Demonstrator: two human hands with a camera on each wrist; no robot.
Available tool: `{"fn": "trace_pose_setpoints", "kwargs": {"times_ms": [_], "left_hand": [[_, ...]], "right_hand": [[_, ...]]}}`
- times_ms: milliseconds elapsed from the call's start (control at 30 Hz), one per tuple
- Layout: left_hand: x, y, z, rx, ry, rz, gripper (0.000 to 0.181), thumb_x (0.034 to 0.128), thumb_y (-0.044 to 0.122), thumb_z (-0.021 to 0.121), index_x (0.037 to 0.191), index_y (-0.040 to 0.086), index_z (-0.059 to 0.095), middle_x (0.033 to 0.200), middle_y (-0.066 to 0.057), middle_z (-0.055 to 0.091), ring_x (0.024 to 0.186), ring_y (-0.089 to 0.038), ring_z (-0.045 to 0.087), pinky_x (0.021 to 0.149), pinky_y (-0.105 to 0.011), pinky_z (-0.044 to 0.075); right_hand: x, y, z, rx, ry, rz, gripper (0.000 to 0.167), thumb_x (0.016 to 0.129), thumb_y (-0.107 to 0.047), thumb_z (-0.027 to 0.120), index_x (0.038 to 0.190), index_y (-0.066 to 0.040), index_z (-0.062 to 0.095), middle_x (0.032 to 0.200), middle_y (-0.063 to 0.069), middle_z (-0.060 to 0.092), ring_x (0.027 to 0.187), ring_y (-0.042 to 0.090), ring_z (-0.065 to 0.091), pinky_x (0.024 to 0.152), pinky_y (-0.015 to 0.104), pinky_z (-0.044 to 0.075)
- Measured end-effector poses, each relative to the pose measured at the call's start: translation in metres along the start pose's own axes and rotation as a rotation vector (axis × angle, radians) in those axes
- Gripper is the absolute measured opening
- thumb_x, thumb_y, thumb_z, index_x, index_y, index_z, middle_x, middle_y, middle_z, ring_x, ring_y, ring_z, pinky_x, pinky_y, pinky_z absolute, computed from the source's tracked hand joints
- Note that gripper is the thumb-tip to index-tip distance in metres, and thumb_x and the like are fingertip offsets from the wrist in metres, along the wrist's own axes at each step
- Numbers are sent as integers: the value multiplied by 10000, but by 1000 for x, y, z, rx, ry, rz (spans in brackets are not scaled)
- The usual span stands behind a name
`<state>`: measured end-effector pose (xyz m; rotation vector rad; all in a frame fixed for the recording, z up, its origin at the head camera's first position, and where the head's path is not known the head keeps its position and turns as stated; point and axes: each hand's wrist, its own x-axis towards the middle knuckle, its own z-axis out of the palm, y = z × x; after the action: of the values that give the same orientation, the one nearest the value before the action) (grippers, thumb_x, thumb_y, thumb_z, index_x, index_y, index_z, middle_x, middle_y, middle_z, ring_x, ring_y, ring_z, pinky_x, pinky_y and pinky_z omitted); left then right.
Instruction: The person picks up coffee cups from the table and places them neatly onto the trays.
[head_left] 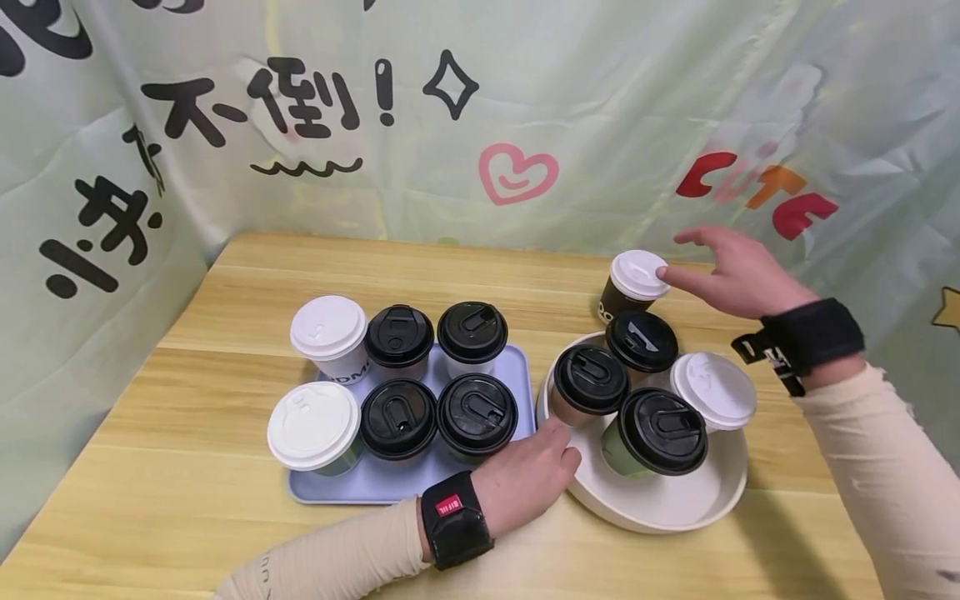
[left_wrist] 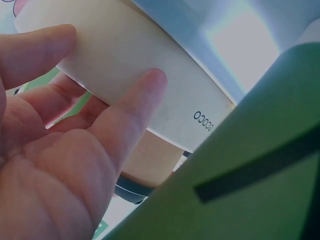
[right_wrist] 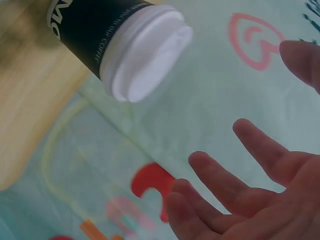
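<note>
My left hand (head_left: 528, 479) grips the wall of a round white tray (head_left: 645, 521), and in the left wrist view its fingertips rest on the tray's outer side (left_wrist: 175, 112). That tray holds several lidded paper cups: a green cup (head_left: 626, 450) with a black lid, a brown cup (head_left: 570, 408), another black-lidded cup (head_left: 641, 342) and a white-lidded one (head_left: 712, 390). Behind it a dark cup with a white lid (head_left: 637, 275) stands upright on the table. My right hand (head_left: 742, 271) is spread beside this cup. In the right wrist view its fingers (right_wrist: 260, 150) are apart from the cup (right_wrist: 115, 50).
To the left, a blue rectangular tray (head_left: 337, 489) carries two rows of lidded cups, with white lids (head_left: 315, 425) at the left and black lids (head_left: 477, 412) toward the right. A printed cloth (head_left: 600, 100) hangs behind the wooden table (head_left: 187, 433).
</note>
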<state>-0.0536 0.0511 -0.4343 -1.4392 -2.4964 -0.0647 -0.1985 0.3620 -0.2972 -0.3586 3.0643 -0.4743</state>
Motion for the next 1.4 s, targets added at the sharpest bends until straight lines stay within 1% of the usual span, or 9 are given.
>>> {"fn": "trace_pose_setpoints", "kwargs": {"times_ms": [200,300,467,667,900,1100,1200,1300,1400], "left_hand": [[0,0,0,28,2,13,98,993,92,596,1009,119,689,993,-7,580,1020,-145,533,730,-164,530],[0,0,0,24,1,17,99,991,88,598,1007,118,690,972,0,573,998,-138,522,729,-160,521],[0,-1,-1,2,-8,16,100,992,83,596,1012,114,688,960,3,561,969,-129,502,726,-157,513],[-1,0,-2,-19,-11,7,97,994,85,600,1018,110,691,964,0,560,965,-126,500,713,-154,515],[0,0,-3,-13,-11,10,100,996,91,598,1019,110,694,959,2,563,954,-127,496,711,-156,510],[0,0,-3,-6,-13,11,107,1001,91,594,1021,112,696,953,4,565,949,-128,494,710,-161,508],[1,0,-3,2,-10,13,108,1002,92,592,1020,112,697,948,6,563,945,-127,492,706,-159,505],[1,-1,-3,7,-4,13,108,1002,93,589,1015,114,695,944,7,561,943,-126,494,699,-158,505],[1,-1,-2,6,1,10,104,998,91,589,1003,115,691,947,6,562,947,-127,501,692,-157,509]], "right_hand": [[31,4,6,-69,-125,-7,772,972,-437,669,1477,89,415,1460,353,447,1309,533,438,1059,660,353],[42,4,9,-100,-183,6,821,953,-446,691,1494,91,385,1484,365,412,1333,548,404,1074,661,342],[54,-1,14,-111,-234,31,894,921,-480,720,1529,61,350,1510,372,384,1343,563,393,1068,660,356],[59,-4,22,-120,-271,33,925,893,-479,756,1541,44,352,1498,384,398,1321,553,418,1049,643,377],[62,0,31,-114,-271,40,907,880,-446,772,1528,46,373,1418,377,474,1212,517,485,976,620,417],[63,4,36,-108,-257,37,891,885,-428,770,1527,40,367,1377,371,504,1169,504,507,951,607,430],[62,5,36,-87,-248,47,892,886,-429,775,1532,28,365,1367,364,511,1150,493,514,940,599,436],[60,7,33,-40,-236,48,902,897,-418,770,1553,24,335,1417,367,465,1193,502,488,970,620,419],[55,9,27,17,-187,23,916,907,-393,766,1573,28,298,1469,369,412,1241,510,456,1004,643,389]]}}
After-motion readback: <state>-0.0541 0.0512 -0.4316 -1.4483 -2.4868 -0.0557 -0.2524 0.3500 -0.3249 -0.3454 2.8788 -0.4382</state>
